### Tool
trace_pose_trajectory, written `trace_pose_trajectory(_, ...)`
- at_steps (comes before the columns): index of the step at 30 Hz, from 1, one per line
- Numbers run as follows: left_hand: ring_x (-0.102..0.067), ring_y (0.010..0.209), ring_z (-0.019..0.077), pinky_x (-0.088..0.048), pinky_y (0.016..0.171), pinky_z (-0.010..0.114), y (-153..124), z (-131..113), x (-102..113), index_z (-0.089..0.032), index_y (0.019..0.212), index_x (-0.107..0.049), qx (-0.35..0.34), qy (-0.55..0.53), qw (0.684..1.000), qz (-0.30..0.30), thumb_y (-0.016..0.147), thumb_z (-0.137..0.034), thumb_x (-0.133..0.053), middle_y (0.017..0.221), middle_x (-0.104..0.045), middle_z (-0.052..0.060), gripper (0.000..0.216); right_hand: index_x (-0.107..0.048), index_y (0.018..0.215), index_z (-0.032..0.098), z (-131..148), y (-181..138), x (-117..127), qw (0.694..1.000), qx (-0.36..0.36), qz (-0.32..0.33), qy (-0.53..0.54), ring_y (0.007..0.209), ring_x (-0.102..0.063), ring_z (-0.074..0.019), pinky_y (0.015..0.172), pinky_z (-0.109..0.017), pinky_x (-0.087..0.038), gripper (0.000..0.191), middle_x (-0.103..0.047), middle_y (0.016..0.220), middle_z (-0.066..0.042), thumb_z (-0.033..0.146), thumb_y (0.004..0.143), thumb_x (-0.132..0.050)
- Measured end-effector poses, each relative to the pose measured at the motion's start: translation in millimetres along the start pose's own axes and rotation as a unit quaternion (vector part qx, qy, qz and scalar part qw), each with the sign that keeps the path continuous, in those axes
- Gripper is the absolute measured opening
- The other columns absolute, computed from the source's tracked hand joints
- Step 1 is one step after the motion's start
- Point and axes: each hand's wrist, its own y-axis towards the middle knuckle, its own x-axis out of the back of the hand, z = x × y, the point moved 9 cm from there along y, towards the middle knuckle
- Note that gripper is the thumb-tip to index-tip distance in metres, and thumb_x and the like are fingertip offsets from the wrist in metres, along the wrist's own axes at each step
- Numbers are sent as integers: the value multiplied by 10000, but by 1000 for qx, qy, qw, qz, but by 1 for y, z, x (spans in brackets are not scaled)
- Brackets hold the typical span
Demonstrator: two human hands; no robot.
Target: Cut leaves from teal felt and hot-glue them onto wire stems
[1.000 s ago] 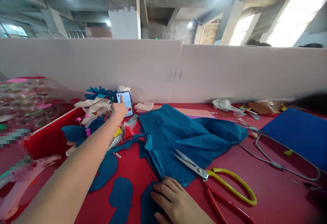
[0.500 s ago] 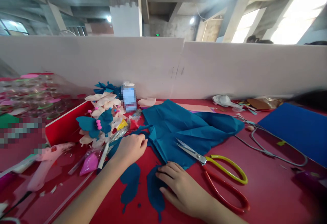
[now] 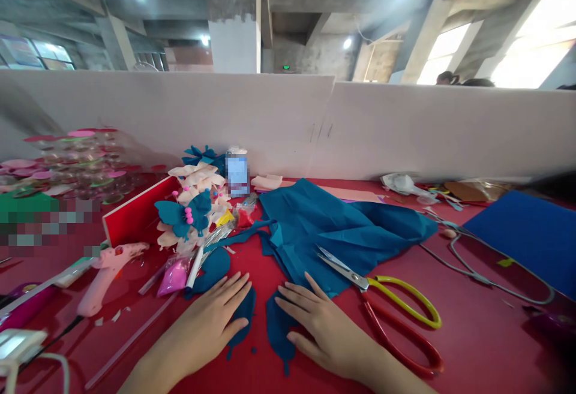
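My left hand (image 3: 216,316) lies flat with fingers spread over a teal fabric wing shape (image 3: 246,316), covering much of it. My right hand (image 3: 315,322) rests, fingers apart, on a matching teal wing shape (image 3: 278,334) beside it. Another rounded teal piece (image 3: 216,269) sits just beyond my left fingers. Past my right hand spreads a large creased teal fabric sheet (image 3: 310,220). On its near edge are the blades of scissors (image 3: 360,282) with yellow and red handles, lying to the right of my right hand.
At left, a pink glue gun (image 3: 103,274), a bag of pink material (image 3: 174,277) and a teal butterfly (image 3: 186,214) on pale petals crowd the table. A phone (image 3: 237,175) stands behind. A blue sheet (image 3: 526,238) and grey cable (image 3: 468,265) lie right; a white partition (image 3: 382,136) closes the back.
My left hand has come back from near the fabric strip and flattened onto the left wing shape, its curled fingers now spread. My right hand stays on the right wing shape. The view has shifted slightly.
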Motion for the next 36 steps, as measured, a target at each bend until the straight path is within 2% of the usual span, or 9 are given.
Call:
trace_pose_trajectory(3,-318,1355,233,-360,1076,401,0,-4,-6,-284,1458,-229,-19,13,1000,-4,955,-393,-369,1494,-310,17,533,-358,1415,244,0,-1,0,1000,-8,4,3,1368,-286,-256,1124,-577,-85,507,-384,1454,-80,427,943,-386)
trace_pose_trajectory(9,-274,1373,241,-324,1095,423,8,-16,-7,-272,1470,-160,-51,48,998,-1,959,-417,-351,1509,-262,26,565,-376,1407,234,5,-3,0,1000,18,11,-3,1370,-282,-244,1138,-543,-73,500,-378,1457,-73,393,934,-413)
trace_pose_trajectory(12,-281,1370,244,-329,1093,426,8,-18,-8,-259,1473,-143,-51,52,997,-3,956,-429,-351,1511,-251,38,583,-381,1405,235,5,-3,-2,1000,16,26,2,1365,-295,-233,1143,-527,-51,490,-398,1446,-70,401,944,-389)
trace_pose_trajectory(19,-262,1377,247,-346,1082,423,7,-22,-7,-271,1477,-61,-49,45,998,-8,961,-420,-345,1521,-220,34,608,-360,1416,217,2,-3,-2,1000,1,10,8,1370,-279,-260,1134,-550,-73,539,-369,1458,-105,440,928,-415)
trace_pose_trajectory(24,-270,1375,236,-333,1093,430,7,-31,-5,-332,1460,-161,-82,27,996,-6,963,-372,-371,1503,-280,-14,541,-341,1424,220,1,-3,-3,1000,3,6,10,1373,-273,-258,1136,-545,-75,548,-363,1460,-109,457,933,-399)
trace_pose_trajectory(31,-260,1374,251,-356,1082,442,8,-30,-12,-277,1462,-194,-57,22,998,34,963,-432,-333,1505,-264,13,541,-332,1427,237,1,-2,-2,1000,0,6,12,1371,-278,-258,1130,-559,-83,534,-371,1456,-109,445,940,-393)
trace_pose_trajectory(36,-290,1363,249,-365,1076,435,8,-32,-7,-293,1460,-186,-68,4,998,6,955,-407,-379,1493,-297,22,553,-324,1430,250,0,-1,-3,1000,-8,16,16,1382,-251,-254,1127,-571,-64,524,-353,1468,-101,442,946,-378)
